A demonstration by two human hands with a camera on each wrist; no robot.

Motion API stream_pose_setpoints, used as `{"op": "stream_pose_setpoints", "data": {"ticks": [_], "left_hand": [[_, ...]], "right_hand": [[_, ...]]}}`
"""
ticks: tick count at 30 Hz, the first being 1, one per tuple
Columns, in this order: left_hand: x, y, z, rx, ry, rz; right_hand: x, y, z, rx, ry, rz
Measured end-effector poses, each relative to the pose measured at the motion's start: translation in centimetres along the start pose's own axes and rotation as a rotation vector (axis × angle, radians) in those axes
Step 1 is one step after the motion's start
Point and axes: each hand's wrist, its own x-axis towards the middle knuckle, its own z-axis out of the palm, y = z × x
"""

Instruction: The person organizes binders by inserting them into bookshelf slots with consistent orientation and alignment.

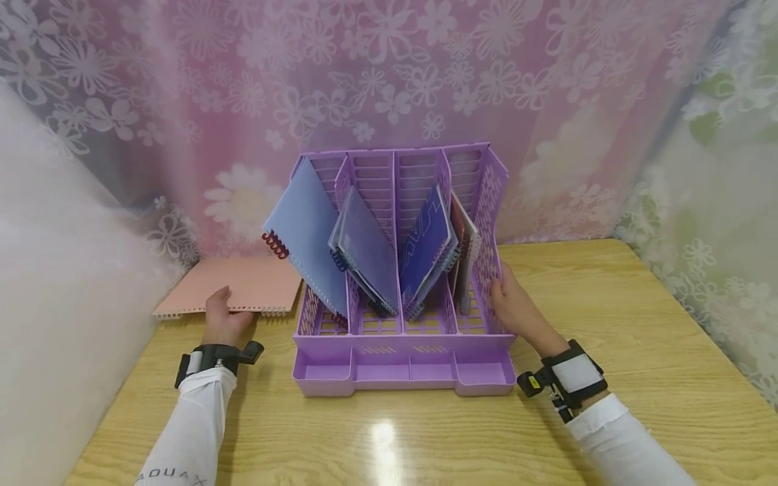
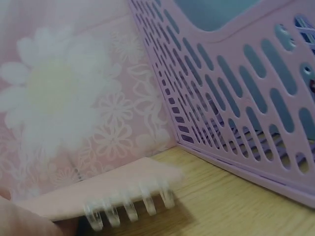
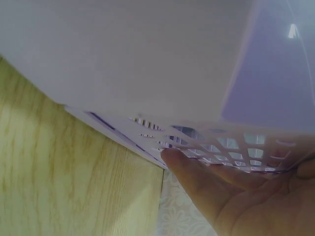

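Note:
My left hand (image 1: 223,320) pinches a pink spiral notebook (image 1: 240,280) at its coil-bound near edge, left of a purple desk file organizer (image 1: 404,345). In the left wrist view the notebook's clear coil (image 2: 130,204) is slightly above the tabletop, with part of a finger (image 2: 24,221) at the corner. My right hand (image 1: 516,304) rests against the organizer's right outer wall. The right wrist view shows its fingers (image 3: 192,179) lying along the perforated side. A light blue notebook (image 1: 310,229) leans left in the organizer's leftmost slot.
Other slots hold blue-grey notebooks (image 1: 367,246), a dark blue notebook (image 1: 425,246) and pale and brown notebooks (image 1: 468,260). Small trays run along the organizer's front. It stands on a wooden table (image 1: 608,324); a floral curtain (image 1: 389,81) hangs behind.

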Motion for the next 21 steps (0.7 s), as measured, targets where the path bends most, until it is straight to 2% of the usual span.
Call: {"op": "stream_pose_setpoints", "data": {"ticks": [3,6,12,14,18,21], "left_hand": [[0.2,-0.1,0.4,0.031,0.04,0.019],[0.2,-0.1,0.7,0.028,0.041,0.027],[-0.6,-0.1,1.1,0.028,0.046,0.058],[-1.0,0.2,1.0,0.032,0.054,0.072],[-2.4,0.6,1.3,0.049,0.026,0.083],[-3.9,0.7,1.9,0.042,-0.039,0.096]], "right_hand": [[0.0,-0.1,-0.1,0.006,0.004,-0.008],[0.1,0.0,-0.1,0.007,0.008,-0.013],[0.3,0.3,0.1,0.016,0.012,-0.007],[0.3,0.3,0.1,0.021,0.007,-0.002],[0.3,0.4,0.1,0.012,0.008,-0.002],[0.2,0.6,-0.1,0.003,0.019,-0.006]]}}
